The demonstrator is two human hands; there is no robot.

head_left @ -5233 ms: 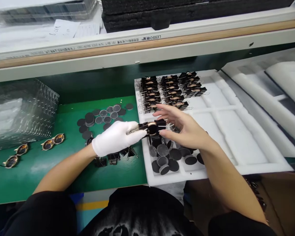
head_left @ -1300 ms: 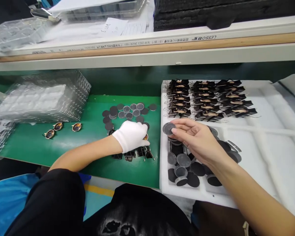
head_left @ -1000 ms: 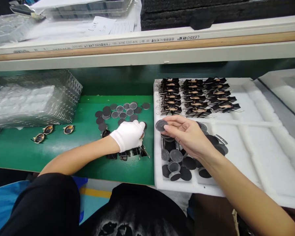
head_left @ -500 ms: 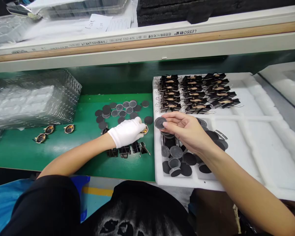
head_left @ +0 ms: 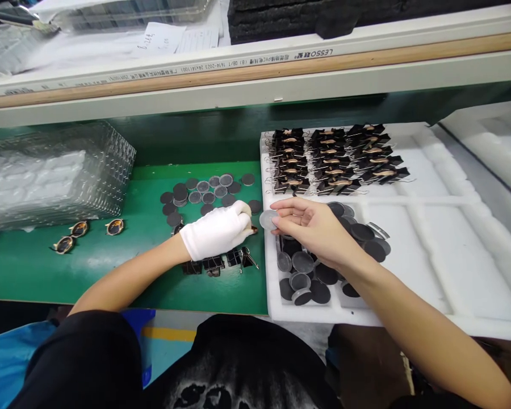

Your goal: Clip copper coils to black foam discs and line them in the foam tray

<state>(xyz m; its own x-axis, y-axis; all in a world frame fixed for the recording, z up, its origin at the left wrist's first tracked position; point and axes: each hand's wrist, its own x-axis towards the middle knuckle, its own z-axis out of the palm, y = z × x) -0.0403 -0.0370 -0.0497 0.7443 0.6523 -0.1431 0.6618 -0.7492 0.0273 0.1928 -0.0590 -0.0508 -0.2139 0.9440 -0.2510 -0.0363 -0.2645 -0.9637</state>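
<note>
Two pinches, just beside each other
Right hand point(head_left: 313, 230) pinches a grey disc point(head_left: 267, 220) by its rim above the tray point(head_left: 276, 308) edge, likely sparing its face; gloved left hand point(head_left: 217, 228) closes its fingers on a mostly hidden gold piece point(head_left: 254, 230).

We recorded a plain white glove point(head_left: 206, 236) on the left hand point(head_left: 219, 228), reaching to the wrist; right hand point(head_left: 309, 230) bare. We also noted a black top point(head_left: 238, 346), its loose left sleeve point(head_left: 79, 363) stopping near the elbow, blotchy pale-grey print point(head_left: 204, 385) across the front.
</note>
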